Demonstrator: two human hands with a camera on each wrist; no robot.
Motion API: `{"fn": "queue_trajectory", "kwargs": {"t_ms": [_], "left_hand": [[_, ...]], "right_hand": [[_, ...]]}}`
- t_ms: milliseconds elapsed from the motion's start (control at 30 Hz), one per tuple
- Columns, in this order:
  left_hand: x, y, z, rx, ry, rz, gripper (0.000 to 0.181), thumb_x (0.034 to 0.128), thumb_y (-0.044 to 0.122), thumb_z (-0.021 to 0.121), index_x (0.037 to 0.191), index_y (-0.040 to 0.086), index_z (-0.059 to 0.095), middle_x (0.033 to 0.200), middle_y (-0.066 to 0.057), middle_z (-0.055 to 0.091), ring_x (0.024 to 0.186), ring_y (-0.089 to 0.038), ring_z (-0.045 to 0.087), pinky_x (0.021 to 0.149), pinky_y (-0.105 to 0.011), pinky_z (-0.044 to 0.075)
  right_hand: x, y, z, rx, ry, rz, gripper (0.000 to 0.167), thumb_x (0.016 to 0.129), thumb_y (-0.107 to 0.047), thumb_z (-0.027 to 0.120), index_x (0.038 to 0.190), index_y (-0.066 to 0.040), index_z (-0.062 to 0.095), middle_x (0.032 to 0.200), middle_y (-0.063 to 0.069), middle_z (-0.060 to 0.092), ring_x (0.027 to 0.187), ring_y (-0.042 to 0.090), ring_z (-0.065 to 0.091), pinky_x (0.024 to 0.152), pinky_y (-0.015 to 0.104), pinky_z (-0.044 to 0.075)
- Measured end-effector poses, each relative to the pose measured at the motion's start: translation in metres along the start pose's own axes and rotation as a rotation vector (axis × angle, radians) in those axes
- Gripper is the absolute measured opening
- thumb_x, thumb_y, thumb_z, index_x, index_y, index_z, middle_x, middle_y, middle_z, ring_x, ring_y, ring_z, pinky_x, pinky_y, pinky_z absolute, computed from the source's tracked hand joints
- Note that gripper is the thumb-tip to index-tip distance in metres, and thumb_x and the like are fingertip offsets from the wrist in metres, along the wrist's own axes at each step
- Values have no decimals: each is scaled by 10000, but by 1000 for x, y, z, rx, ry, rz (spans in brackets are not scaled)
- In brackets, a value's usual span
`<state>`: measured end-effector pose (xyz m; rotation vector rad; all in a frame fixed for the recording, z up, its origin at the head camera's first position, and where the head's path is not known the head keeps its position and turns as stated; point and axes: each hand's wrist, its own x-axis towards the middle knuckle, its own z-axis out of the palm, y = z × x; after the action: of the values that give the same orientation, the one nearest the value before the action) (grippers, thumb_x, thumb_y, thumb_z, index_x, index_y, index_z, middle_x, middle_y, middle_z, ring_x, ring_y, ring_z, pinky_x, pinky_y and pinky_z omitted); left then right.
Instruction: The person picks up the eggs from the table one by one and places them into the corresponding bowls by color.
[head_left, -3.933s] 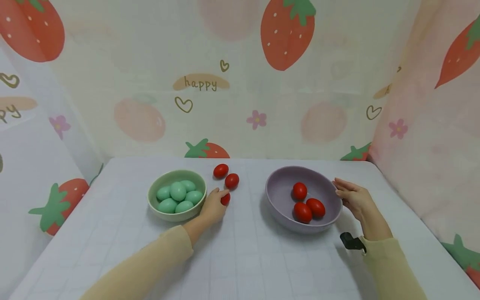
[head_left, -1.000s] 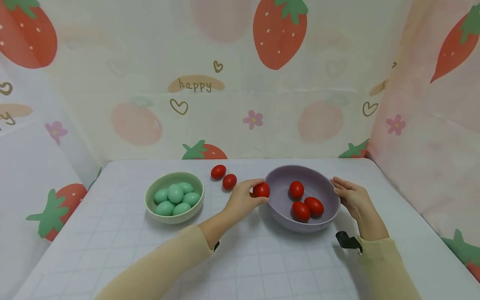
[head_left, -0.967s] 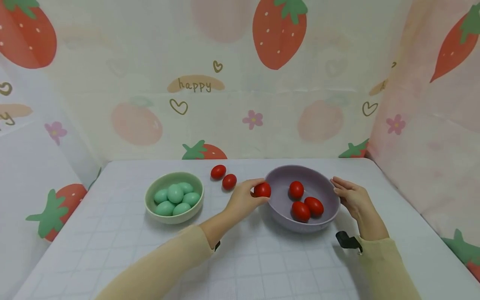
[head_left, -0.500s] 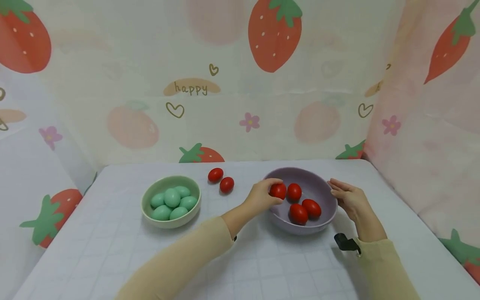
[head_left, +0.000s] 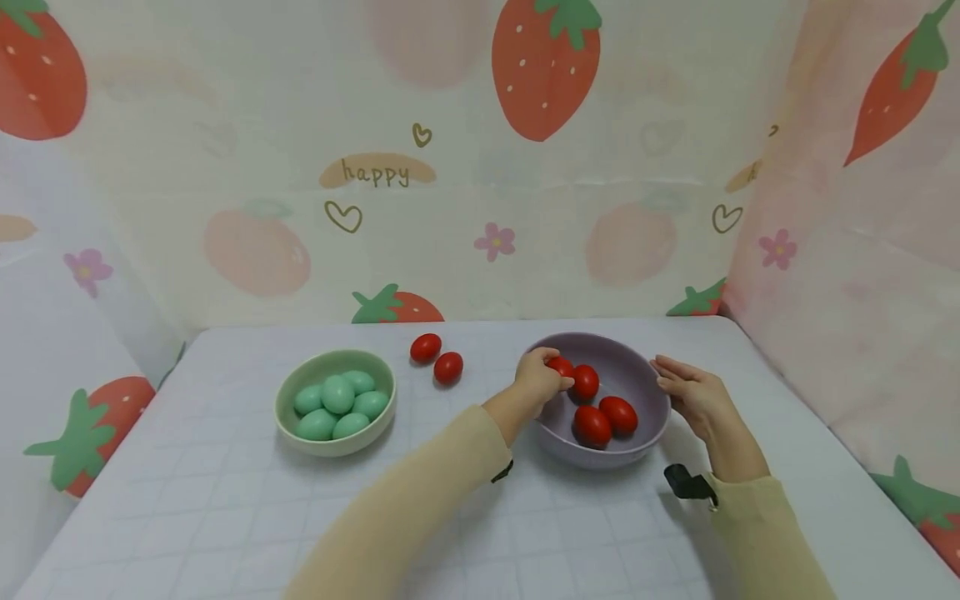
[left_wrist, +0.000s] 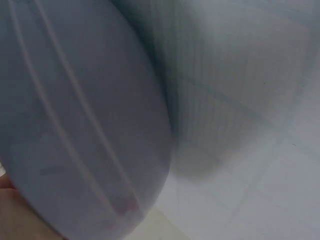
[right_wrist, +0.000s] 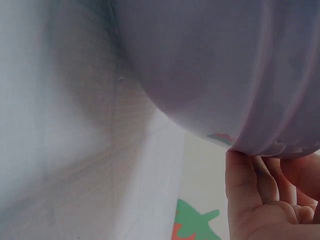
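My left hand (head_left: 542, 375) reaches over the near-left rim of the purple bowl (head_left: 637, 375) and holds a red egg (head_left: 560, 367) between thumb and fingers, low inside it. Other red eggs (head_left: 592, 427) lie in the bowl, one right beside the held egg. At the bowl's right side, my right hand (head_left: 697, 398) touches the rim with fairly straight fingers. In the right wrist view, its fingertips (right_wrist: 240, 162) meet the bowl's edge from outside. The left wrist view shows mostly the bowl's outer wall (left_wrist: 100, 110), with only a bit of the hand (left_wrist: 22, 215).
A pale green bowl (head_left: 337, 446) holding several green eggs (head_left: 337, 394) stands on the left. Two red eggs (head_left: 448, 367) lie on the white checked tablecloth (head_left: 225, 517) between the bowls. A strawberry-print cloth (head_left: 420, 250) hangs behind the table.
My left hand picked a red egg off the table by the green bowl, carried it right across the purple bowl's rim and lowered it inside. The right hand has stayed at the rim.
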<state>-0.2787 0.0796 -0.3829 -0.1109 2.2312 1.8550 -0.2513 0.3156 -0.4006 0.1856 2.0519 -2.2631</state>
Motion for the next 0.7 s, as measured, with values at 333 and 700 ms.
{"fn": "queue_trajectory", "kwargs": {"t_ms": [333,700], "left_hand": [[20,-4,11,-64,62,-130,530,798,-121,695,1276,94,616,1267,-136,548,796,-226,495,554,-265,388],[26,-11,21,132,92,-122,558,693,-133,786,1167,155,723,1169,-118,625,632,-196,498,420,-220,395]], "right_hand": [[0,-1,1,24,-1,-6,506,938,44,568,1420,-75,470,985,-191,671,922,-78,601,1098,306,322],[0,-3,0,-47,-13,-9,632,951,28,556,1473,88,204,1048,-192,651,937,-84,588,1047,268,388]]}}
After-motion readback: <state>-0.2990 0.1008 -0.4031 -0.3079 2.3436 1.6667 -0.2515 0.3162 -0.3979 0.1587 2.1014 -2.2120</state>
